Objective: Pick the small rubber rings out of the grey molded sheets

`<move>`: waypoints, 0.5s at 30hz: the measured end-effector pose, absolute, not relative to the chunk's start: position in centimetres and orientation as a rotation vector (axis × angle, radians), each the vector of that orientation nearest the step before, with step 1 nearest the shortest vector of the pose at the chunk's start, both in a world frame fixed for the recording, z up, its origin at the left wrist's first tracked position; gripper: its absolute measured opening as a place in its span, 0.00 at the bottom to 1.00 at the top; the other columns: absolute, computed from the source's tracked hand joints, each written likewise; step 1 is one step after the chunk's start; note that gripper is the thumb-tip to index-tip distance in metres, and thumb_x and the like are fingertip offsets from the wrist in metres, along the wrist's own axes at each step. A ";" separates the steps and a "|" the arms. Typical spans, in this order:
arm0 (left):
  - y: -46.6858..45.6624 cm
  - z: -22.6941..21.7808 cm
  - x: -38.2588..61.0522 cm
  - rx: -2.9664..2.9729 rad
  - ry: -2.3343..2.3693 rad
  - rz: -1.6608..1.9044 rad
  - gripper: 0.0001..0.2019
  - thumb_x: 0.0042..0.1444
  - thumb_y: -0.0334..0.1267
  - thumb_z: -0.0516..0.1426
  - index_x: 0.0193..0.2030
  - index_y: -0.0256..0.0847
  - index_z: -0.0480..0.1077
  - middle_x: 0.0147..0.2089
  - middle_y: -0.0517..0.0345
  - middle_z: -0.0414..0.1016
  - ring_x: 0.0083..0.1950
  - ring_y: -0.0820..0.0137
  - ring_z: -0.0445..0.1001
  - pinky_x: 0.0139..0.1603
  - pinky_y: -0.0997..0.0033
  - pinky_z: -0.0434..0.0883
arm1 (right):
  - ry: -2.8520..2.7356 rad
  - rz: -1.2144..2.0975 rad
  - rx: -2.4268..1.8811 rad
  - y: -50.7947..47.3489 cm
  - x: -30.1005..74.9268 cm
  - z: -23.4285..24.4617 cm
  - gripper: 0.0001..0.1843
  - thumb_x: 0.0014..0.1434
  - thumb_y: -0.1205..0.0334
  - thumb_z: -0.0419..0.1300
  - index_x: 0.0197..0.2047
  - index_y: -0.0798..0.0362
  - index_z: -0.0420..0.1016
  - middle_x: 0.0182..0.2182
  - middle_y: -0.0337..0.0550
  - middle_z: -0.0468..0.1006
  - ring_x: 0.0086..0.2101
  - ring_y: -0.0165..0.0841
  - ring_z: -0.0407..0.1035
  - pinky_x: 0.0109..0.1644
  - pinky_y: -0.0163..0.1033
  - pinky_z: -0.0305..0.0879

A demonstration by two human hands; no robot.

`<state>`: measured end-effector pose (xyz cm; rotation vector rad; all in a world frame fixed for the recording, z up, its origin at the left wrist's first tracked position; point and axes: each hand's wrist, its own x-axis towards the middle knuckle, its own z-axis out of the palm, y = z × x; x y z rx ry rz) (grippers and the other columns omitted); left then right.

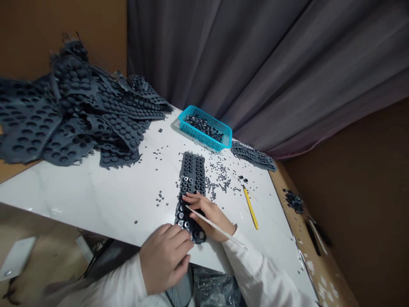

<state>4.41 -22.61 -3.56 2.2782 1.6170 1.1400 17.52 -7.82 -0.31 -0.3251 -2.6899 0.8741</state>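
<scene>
A dark grey rubber sheet (193,170) with rows of round moulded parts lies lengthwise on the white table. Shiny ring-like pieces show on its near half. My right hand (212,215) is over that half, its fingers closed around a thin white stick (214,225) whose tip points down at the moulded rows. My left hand (168,253) is curled at the sheet's near left edge, fingertips pressed against it. Part of the sheet is hidden under both hands.
A blue basket (204,134) of small dark parts stands behind the sheet. Rubber sheets (73,106) are heaped at left; another strip (254,155) lies at right. Tiny dark discs (220,179) are scattered around. A yellow pen-like tool (251,209) lies right of my hand.
</scene>
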 end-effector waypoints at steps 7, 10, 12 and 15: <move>-22.6 -3.5 4.4 2.281 1.604 1.129 0.03 0.53 0.31 0.53 0.32 0.41 0.67 0.33 0.56 0.70 0.36 0.66 0.67 0.36 0.66 0.64 | -2.764 0.547 -0.341 -7.4 17.4 -0.6 0.09 0.65 0.67 0.47 0.46 0.53 0.66 0.58 0.55 0.67 0.58 0.35 0.63 0.63 0.47 0.61; -22.6 -3.4 4.3 2.278 1.600 1.133 0.04 0.53 0.31 0.53 0.34 0.41 0.68 0.35 0.56 0.71 0.37 0.66 0.67 0.37 0.66 0.64 | -2.640 0.554 -0.502 -7.0 17.3 -0.1 0.09 0.65 0.66 0.47 0.46 0.53 0.65 0.58 0.55 0.67 0.57 0.35 0.65 0.59 0.45 0.65; -22.6 -3.5 4.3 2.281 1.599 1.140 0.04 0.53 0.31 0.54 0.35 0.41 0.68 0.35 0.56 0.71 0.37 0.66 0.67 0.37 0.66 0.64 | -2.591 0.642 -0.512 -7.2 17.3 0.3 0.07 0.65 0.66 0.48 0.45 0.52 0.64 0.56 0.56 0.70 0.57 0.34 0.64 0.58 0.45 0.66; -22.6 -3.5 4.3 2.284 1.604 1.137 0.03 0.53 0.31 0.54 0.34 0.41 0.68 0.35 0.56 0.71 0.37 0.66 0.67 0.37 0.66 0.64 | -2.599 0.868 -0.410 -8.0 17.5 0.7 0.06 0.64 0.65 0.51 0.44 0.52 0.65 0.55 0.55 0.71 0.57 0.34 0.64 0.58 0.44 0.66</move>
